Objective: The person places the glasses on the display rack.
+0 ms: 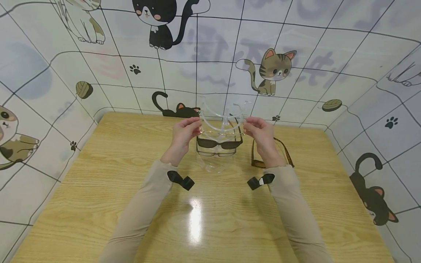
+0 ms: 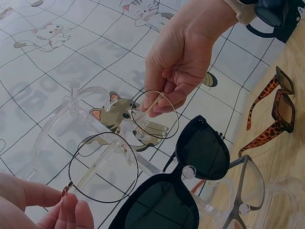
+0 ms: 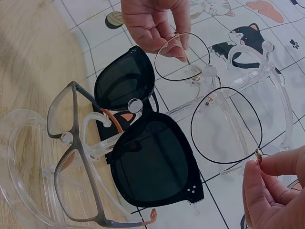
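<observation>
1. Evenly, the left hand point(image 1: 185, 133) and right hand point(image 1: 261, 133) each pinch one side of the thin wire-rimmed glasses point(image 3: 226, 125), thumb against curled fingers near the hinges.
2. These glasses are at the clear stand point(image 1: 225, 120), above the black sunglasses point(image 3: 155, 162); whether they rest on it, I cannot tell.
3. Below the sunglasses, the stand holds grey-framed glasses point(image 3: 85, 160).
4. Tortoiseshell sunglasses point(image 2: 277, 105) lie on the bench point(image 1: 105, 175), near the right hand.
</observation>
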`<state>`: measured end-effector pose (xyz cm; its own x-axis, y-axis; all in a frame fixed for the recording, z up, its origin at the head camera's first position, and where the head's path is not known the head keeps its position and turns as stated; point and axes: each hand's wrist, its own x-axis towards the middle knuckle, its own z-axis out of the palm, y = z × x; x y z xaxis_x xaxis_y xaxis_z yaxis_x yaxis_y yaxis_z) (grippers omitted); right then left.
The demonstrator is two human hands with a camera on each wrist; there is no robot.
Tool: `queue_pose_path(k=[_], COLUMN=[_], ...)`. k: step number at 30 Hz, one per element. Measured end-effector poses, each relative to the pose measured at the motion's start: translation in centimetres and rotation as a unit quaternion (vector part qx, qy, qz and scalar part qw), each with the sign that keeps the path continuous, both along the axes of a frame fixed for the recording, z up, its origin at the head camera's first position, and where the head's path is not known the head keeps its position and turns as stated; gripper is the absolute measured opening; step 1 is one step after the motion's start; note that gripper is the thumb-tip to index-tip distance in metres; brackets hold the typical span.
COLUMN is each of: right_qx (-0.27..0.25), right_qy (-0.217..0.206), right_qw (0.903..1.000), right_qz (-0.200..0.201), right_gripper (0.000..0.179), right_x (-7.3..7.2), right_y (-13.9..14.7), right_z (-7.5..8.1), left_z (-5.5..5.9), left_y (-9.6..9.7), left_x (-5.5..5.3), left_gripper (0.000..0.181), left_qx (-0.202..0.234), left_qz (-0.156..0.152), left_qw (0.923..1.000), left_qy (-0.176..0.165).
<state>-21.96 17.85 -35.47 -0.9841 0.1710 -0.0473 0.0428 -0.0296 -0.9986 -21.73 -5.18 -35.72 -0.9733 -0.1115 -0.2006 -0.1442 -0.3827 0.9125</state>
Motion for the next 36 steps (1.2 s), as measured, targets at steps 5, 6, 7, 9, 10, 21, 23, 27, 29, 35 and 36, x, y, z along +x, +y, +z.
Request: queue_pose_path(k=[5,6,7,9,10,21,23,27,29,35,36], right_qx=[-0.001,0.001,0.001,0.001,0.002,-0.012,-0.012,-0.015,-0.015,-0.004,-0.001], right_qy=[0.001,0.001,0.0,-0.002,-0.003,0.007,0.01,0.003,-0.003,-0.023,-0.026], right_qw=[1.0,1.0,1.0,1.0,1.0,0.9999,0.9998,0.9997,0.9997,0.9995,0.9994], right_qz=[-0.001,-0.001,-0.001,0.001,0.001,0.01,0.013,0.018,0.018,0.023,0.023], right_gripper=[0.028,0.028,0.028,0.029,0.029,0.026,0.028,0.016,0.01,0.014,0.017], right_x=[0.0,-0.1,-0.1,-0.1,-0.1,0.3,0.6,1.3,1.7,3.2,3.5], right_y=[-0.1,-0.1,-0.1,-0.1,0.0,0.6,0.9,1.6,2.0,3.4,3.6], right_z=[-0.1,-0.1,-0.1,-0.1,-0.2,-0.5,-0.6,-1.0,-1.3,-2.3,-2.4], left_z=[-0.2,-0.2,-0.2,-0.2,-0.2,-0.1,-0.2,-0.6,-0.7,-1.4,-1.7], left_y=[0.0,0.0,0.0,0.0,0.0,-0.3,-0.4,-0.7,-0.8,-0.5,-0.4], left_x=[-0.1,-0.1,-0.1,-0.1,-0.1,0.5,0.9,1.8,2.4,4.2,4.5], left_gripper=[0.016,0.017,0.017,0.018,0.018,0.027,0.025,0.024,0.022,0.02,0.02], left_qx=[-0.008,-0.011,-0.013,-0.016,-0.017,-0.04,-0.045,-0.048,-0.053,-0.069,-0.071], left_qz=[0.0,0.0,-0.001,-0.001,-0.001,-0.003,-0.003,-0.009,-0.012,-0.016,-0.018], left_qw=[1.0,0.9999,0.9999,0.9999,0.9998,0.9992,0.9989,0.9984,0.9979,0.9962,0.996], left_qy=[0.003,0.003,0.004,0.004,0.004,0.008,0.014,0.028,0.036,0.052,0.052])
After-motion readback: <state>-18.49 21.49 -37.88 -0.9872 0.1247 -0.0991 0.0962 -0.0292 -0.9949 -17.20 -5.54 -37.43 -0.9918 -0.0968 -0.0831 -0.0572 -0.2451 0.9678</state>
